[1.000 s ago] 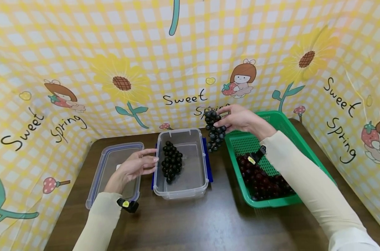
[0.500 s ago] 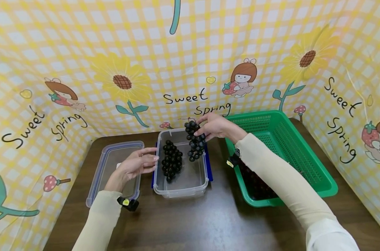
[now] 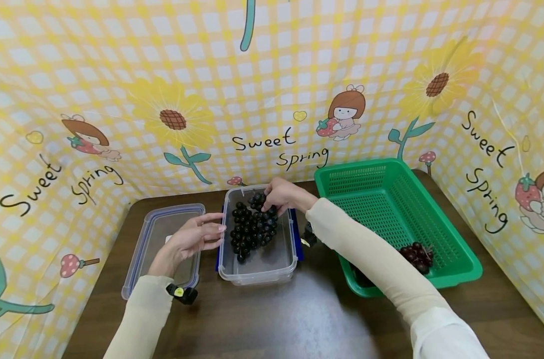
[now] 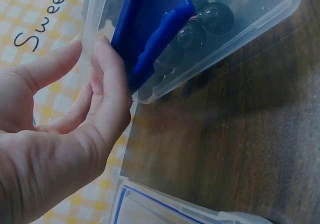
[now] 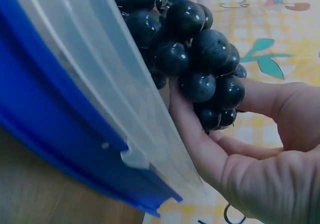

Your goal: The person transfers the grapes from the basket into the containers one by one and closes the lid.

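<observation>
My right hand (image 3: 284, 194) grips a bunch of dark grapes (image 3: 266, 227) by its far end, low inside a clear plastic food container (image 3: 258, 275). In the right wrist view the held grapes (image 5: 210, 51) lie between thumb and fingers, close to the container wall. Another bunch of black grapes (image 3: 241, 232) lies in the container's left part, and the two bunches touch or overlap. At the container's left rim, my left hand (image 3: 193, 235) pinches the edge between thumb and fingers. Its blue latch (image 4: 150, 34) hangs beside the fingers in the left wrist view.
A clear lid (image 3: 139, 249) with a blue seal lies left of the container, partly behind the left hand. To the right stands a green basket (image 3: 471, 269) holding dark red grapes (image 3: 417, 257), partly hidden by the right sleeve. A patterned cloth (image 3: 272, 99) surrounds the wooden table (image 3: 254, 324).
My right hand has carried its bunch of grapes leftward from beside the basket and down into the container, against the other bunch. My left hand has stayed at the rim.
</observation>
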Action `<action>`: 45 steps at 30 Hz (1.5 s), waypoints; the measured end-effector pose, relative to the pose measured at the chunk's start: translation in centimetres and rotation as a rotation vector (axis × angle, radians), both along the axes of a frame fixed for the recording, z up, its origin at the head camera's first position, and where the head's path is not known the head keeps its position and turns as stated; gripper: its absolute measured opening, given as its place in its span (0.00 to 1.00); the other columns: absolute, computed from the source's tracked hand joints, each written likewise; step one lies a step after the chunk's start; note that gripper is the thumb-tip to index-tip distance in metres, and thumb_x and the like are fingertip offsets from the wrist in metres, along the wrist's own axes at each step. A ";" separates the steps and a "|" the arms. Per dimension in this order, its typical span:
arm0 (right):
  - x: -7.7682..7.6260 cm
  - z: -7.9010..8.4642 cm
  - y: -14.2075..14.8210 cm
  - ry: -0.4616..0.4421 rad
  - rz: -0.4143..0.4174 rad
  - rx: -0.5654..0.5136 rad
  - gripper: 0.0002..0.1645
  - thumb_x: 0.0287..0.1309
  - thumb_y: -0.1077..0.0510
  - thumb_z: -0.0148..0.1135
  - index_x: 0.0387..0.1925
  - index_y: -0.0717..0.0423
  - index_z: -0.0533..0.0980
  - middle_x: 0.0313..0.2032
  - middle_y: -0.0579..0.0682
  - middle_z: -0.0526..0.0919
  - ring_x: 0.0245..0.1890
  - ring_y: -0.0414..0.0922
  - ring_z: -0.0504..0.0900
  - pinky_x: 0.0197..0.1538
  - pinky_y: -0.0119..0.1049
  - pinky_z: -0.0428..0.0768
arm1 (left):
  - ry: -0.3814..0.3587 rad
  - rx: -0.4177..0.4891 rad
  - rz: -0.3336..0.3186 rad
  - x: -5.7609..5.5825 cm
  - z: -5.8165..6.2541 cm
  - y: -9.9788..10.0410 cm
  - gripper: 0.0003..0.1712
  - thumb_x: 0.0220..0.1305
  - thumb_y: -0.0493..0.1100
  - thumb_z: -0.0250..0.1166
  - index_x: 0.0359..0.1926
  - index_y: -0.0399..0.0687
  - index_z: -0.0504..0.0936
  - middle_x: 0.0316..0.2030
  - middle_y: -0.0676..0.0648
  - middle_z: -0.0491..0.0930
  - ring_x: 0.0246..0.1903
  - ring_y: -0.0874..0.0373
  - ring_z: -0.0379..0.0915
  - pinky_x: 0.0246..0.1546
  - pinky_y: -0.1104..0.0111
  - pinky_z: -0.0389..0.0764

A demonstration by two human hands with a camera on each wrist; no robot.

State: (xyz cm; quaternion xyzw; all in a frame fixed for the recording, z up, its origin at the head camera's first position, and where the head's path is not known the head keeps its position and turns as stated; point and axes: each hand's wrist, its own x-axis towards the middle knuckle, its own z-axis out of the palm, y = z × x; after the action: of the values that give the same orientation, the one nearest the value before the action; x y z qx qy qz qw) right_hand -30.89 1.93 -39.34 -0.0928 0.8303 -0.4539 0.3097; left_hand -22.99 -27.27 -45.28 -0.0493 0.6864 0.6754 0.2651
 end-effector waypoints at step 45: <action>1.5 5.1 1.5 0.230 0.230 0.204 0.27 0.66 0.60 0.71 0.63 0.65 0.76 0.44 0.55 0.87 0.33 0.43 0.87 0.52 0.43 0.90 | 0.010 0.010 0.007 0.4 -0.2 0.1 0.40 0.75 0.39 0.65 0.81 0.42 0.58 0.43 0.52 0.81 0.38 0.63 0.83 0.45 0.70 0.89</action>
State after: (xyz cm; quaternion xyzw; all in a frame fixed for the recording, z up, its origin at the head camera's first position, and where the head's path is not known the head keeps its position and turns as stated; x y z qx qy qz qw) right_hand -29.37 3.47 -34.22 -0.2065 0.8859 -0.3153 0.2705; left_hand -22.58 -27.15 -45.46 -0.0473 0.6843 0.6799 0.2594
